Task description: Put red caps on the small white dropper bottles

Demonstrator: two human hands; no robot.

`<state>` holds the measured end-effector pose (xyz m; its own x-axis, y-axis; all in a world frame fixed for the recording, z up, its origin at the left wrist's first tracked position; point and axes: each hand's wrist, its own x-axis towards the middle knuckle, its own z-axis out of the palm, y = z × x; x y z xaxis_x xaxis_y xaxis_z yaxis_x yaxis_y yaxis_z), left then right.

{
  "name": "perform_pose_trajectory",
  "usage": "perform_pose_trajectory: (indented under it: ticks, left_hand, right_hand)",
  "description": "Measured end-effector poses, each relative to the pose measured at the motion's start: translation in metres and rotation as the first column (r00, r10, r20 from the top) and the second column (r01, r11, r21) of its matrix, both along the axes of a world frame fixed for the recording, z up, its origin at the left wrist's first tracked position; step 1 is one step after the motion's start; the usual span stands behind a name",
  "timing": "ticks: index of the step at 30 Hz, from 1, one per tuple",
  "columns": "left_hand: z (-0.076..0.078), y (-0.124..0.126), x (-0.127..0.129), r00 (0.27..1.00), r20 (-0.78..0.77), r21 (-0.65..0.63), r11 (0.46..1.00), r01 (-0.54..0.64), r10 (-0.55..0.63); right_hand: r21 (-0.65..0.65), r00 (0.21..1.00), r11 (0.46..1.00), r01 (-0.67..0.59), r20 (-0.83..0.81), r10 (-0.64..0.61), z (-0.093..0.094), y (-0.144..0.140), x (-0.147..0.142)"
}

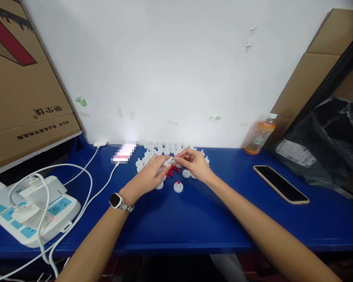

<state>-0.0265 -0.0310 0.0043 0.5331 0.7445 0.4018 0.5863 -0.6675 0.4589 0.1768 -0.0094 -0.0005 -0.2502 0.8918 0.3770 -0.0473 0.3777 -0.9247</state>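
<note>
On the blue table (217,219), my left hand (151,174) and my right hand (194,162) meet over a pile of small red pieces (173,171). Both pinch one small white plastic part (170,160) between their fingertips. Several white round caps (164,149) lie behind and around the hands. One white cap with a red tip (178,186) stands alone in front of them. A watch (117,200) sits on my left wrist.
A white power strip (32,213) with plugs and cables lies at the left. A phone (280,184) lies face up at the right, near an orange drink bottle (259,135) and a black plastic bag (326,145). Cardboard boxes (20,86) lean on both sides.
</note>
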Motion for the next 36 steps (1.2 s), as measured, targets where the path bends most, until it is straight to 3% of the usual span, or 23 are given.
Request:
perform_pose_trajectory:
  ticks: [7,18,22,25,27,31,36]
  left_hand:
    - [0.01,-0.012,0.007,0.999,-0.028,0.031,0.999,0.044,-0.043]
    - [-0.001,-0.01,0.018,0.997,0.075,0.014,1.0,0.003,-0.004]
    - [0.001,-0.001,0.01,0.99,0.128,0.1,0.992,-0.077,0.064]
    - [0.001,0.006,0.001,0.984,0.12,0.151,0.977,-0.149,0.132]
    - [0.001,0.008,-0.003,0.984,0.078,0.161,0.972,-0.168,0.157]
    - [0.0,0.009,-0.005,0.982,0.004,0.164,0.969,-0.186,0.188]
    - [0.0,0.014,-0.015,0.961,0.004,0.177,0.945,-0.274,0.278]
  right_hand:
    - [-0.066,0.996,0.996,-0.06,-0.068,0.055,0.008,-0.005,-0.003]
    - [0.02,0.998,0.998,-0.058,-0.03,0.059,0.019,-0.009,-0.002]
    - [0.146,0.992,0.985,0.094,0.07,-0.105,0.017,0.002,0.004]
    - [0.23,0.916,0.922,0.312,0.184,-0.357,0.009,0.014,0.014]
    - [0.27,0.852,0.884,0.381,0.27,-0.449,0.004,0.021,0.019]
    - [0.327,0.802,0.887,0.327,0.401,-0.444,-0.001,0.037,0.015]
    - [0.375,0.699,0.908,0.186,0.599,-0.39,0.006,0.065,-0.005]
